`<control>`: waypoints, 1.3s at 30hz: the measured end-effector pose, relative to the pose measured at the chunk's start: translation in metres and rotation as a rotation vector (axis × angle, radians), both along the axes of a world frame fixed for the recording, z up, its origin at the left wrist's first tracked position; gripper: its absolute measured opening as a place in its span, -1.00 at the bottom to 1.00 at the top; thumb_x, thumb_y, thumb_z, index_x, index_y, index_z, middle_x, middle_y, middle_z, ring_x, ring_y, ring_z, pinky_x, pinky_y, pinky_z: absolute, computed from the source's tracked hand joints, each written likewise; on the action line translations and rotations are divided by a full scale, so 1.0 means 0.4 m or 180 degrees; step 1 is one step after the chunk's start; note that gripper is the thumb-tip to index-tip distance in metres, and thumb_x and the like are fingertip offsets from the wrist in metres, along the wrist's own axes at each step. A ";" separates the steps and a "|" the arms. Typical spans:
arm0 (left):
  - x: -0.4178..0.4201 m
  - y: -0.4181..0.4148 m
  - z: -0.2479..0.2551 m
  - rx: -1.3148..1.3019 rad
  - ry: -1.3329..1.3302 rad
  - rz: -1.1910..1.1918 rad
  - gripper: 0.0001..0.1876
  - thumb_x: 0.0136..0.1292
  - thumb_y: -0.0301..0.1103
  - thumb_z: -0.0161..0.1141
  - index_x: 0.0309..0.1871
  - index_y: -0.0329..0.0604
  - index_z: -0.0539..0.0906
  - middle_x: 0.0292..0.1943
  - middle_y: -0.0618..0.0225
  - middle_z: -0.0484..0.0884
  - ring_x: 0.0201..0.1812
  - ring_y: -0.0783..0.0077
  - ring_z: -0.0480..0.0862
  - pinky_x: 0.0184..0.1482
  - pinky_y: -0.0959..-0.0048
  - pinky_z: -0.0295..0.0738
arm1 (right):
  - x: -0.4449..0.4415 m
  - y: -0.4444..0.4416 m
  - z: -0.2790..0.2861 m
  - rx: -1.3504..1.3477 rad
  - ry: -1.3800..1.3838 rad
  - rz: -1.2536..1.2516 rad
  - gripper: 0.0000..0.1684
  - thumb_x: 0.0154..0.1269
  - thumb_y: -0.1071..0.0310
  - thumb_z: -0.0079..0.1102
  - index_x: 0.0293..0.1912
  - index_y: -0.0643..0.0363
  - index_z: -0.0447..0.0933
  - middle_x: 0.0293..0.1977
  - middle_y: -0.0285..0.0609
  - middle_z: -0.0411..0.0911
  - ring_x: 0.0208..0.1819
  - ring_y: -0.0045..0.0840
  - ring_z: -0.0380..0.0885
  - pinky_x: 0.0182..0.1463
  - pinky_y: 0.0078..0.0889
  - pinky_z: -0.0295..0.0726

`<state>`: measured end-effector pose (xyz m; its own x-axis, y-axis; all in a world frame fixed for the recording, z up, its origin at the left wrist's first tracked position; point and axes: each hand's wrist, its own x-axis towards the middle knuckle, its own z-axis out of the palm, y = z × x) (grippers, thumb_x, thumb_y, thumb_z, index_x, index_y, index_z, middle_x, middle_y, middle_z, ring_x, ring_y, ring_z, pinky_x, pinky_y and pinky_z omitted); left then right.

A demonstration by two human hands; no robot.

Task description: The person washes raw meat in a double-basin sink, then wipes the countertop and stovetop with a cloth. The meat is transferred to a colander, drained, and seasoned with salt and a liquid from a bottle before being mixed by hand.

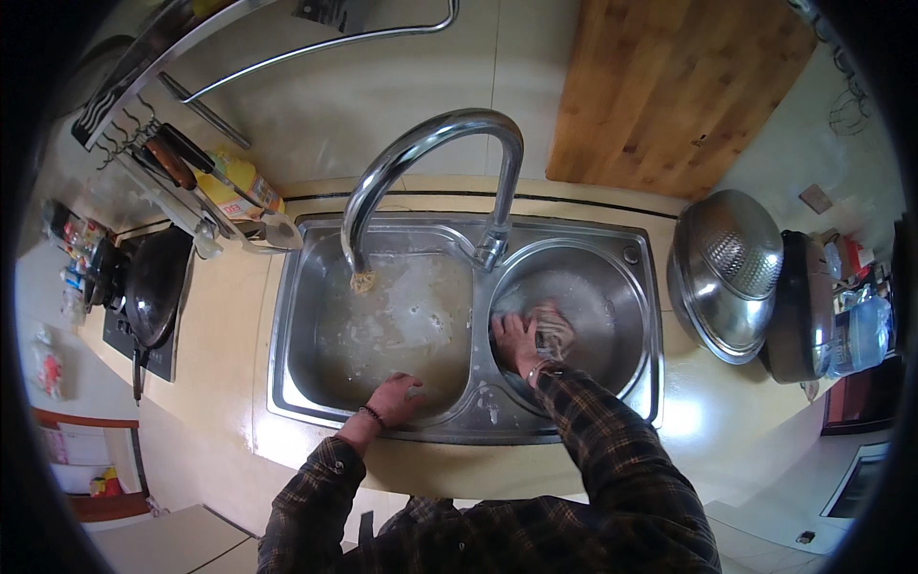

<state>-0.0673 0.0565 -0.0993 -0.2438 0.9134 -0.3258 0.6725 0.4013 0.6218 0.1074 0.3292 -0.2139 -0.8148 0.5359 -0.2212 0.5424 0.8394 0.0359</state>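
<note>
A two-bowl stainless steel sink [482, 423] lies before me. My left hand [396, 400] reaches over the near rim of the left bowl [305, 316], which holds cloudy water. Its fingers are bent with a gap at the thumb, and I see nothing held there; the fingertips are partly hidden. In the round right bowl [609, 337], my right hand [515, 341] has its fingers spread against the left wall. A crumpled striped cloth [554, 330] lies against its thumb side, slightly blurred. The chrome faucet [430, 136] arches over the left bowl, its mouth wrapped in something yellowish [363, 281].
Steel bowls and a colander [731, 265] stand on the right counter beside a dark pot [796, 308]. A wooden cutting board [667, 93] leans at the back wall. Hanging utensils [280, 233] reach near the sink's left corner. A black wok [158, 287] sits on the left cooktop.
</note>
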 end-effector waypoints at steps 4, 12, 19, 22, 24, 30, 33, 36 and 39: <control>-0.018 -0.031 -0.008 0.0037 0.0198 -0.0047 -0.65 0.16 -0.15 0.21 -0.04 -0.13 0.61 -0.02 0.06 0.59 0.07 0.01 0.54 0.16 0.18 0.43 | 0.088 0.005 0.125 0.0069 -0.0150 0.0561 -0.54 0.36 0.26 -0.22 0.20 -0.16 0.41 0.12 -0.26 0.45 0.32 -0.36 0.22 0.20 0.53 0.00; -0.017 -0.062 0.065 0.0000 0.0104 0.0105 -0.65 0.16 -0.14 0.20 -0.06 -0.14 0.62 -0.03 0.06 0.59 0.06 0.02 0.54 0.15 0.20 0.43 | 0.123 0.079 0.419 -0.2837 0.3173 -0.2165 -0.71 0.30 0.58 -0.14 -0.12 0.21 0.56 -0.27 -0.26 0.61 -0.23 -0.61 0.54 -0.05 -0.56 0.52; 0.014 -0.045 0.072 0.0309 0.0107 0.0067 -0.62 0.16 -0.22 0.21 0.02 -0.16 0.55 0.01 0.04 0.56 0.06 0.00 0.54 0.14 0.20 0.45 | 0.111 0.056 0.417 -0.2748 0.4822 -0.3049 -0.71 0.44 0.50 -0.27 -0.08 0.18 0.49 -0.21 -0.24 0.52 -0.18 -0.58 0.48 -0.03 -0.47 0.51; 0.091 0.072 0.125 0.0962 -0.0083 -0.0032 -0.48 0.15 -0.34 0.22 0.21 -0.14 0.41 0.08 0.03 0.52 0.12 -0.01 0.51 0.17 0.21 0.43 | 0.135 0.055 0.417 -0.2439 0.4569 -0.3069 -0.70 0.44 0.49 -0.28 -0.08 0.17 0.49 -0.22 -0.26 0.50 -0.19 -0.57 0.47 -0.04 -0.46 0.51; 0.154 0.177 0.189 0.1471 -0.0283 -0.0124 -0.35 0.11 -0.39 0.24 0.31 -0.14 0.30 0.13 0.03 0.48 0.18 0.00 0.46 0.20 0.22 0.41 | 0.139 0.057 0.436 -0.2327 0.4376 -0.2870 -0.72 0.44 0.47 -0.26 -0.09 0.17 0.49 -0.23 -0.23 0.51 -0.20 -0.54 0.48 -0.05 -0.45 0.51; 0.279 0.435 0.176 0.0330 -0.1633 0.0219 -0.52 0.20 -0.35 0.14 0.22 -0.16 0.43 -0.11 0.10 0.66 -0.13 0.00 0.65 -0.03 0.20 0.56 | 0.133 0.046 0.511 -0.2102 0.4328 -0.2451 -0.75 0.41 0.47 -0.21 -0.14 0.23 0.51 -0.22 -0.16 0.53 -0.14 -0.51 0.46 0.02 -0.48 0.44; 0.233 0.432 0.079 0.0498 -0.0150 -0.0095 -0.64 0.27 -0.24 0.05 0.06 -0.19 0.57 -0.17 0.12 0.68 -0.20 0.06 0.69 -0.11 0.20 0.58 | 0.185 0.096 0.525 -0.1453 0.4361 -0.2381 -0.74 0.41 0.49 -0.21 -0.13 0.22 0.52 -0.22 -0.18 0.53 -0.14 -0.50 0.47 0.02 -0.47 0.44; 0.171 0.389 0.033 0.0382 -0.0106 -0.0030 -0.65 0.28 -0.19 0.03 -0.01 -0.19 0.62 -0.14 0.10 0.66 -0.12 0.09 0.67 -0.05 0.20 0.55 | 0.212 0.150 0.532 -0.2209 0.5079 -0.2844 -0.72 0.42 0.43 -0.20 -0.12 0.21 0.54 -0.22 -0.20 0.55 -0.18 -0.42 0.50 -0.04 -0.40 0.47; 0.221 0.381 0.081 0.0665 0.0264 -0.0566 -0.60 0.24 -0.22 0.09 0.11 -0.17 0.55 0.04 0.06 0.56 0.05 0.05 0.58 0.11 0.20 0.48 | 0.259 0.197 0.395 -0.1161 0.3275 -0.2509 -0.72 0.39 0.40 -0.17 -0.12 0.19 0.56 -0.20 -0.13 0.59 -0.14 -0.29 0.55 -0.03 -0.35 0.49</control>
<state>0.0211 0.2090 -0.0668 -0.0916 0.9895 -0.1118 0.7729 0.1414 0.6186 0.2110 0.4079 -0.0558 -0.2004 0.9772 0.0704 0.5268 0.1680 -0.8332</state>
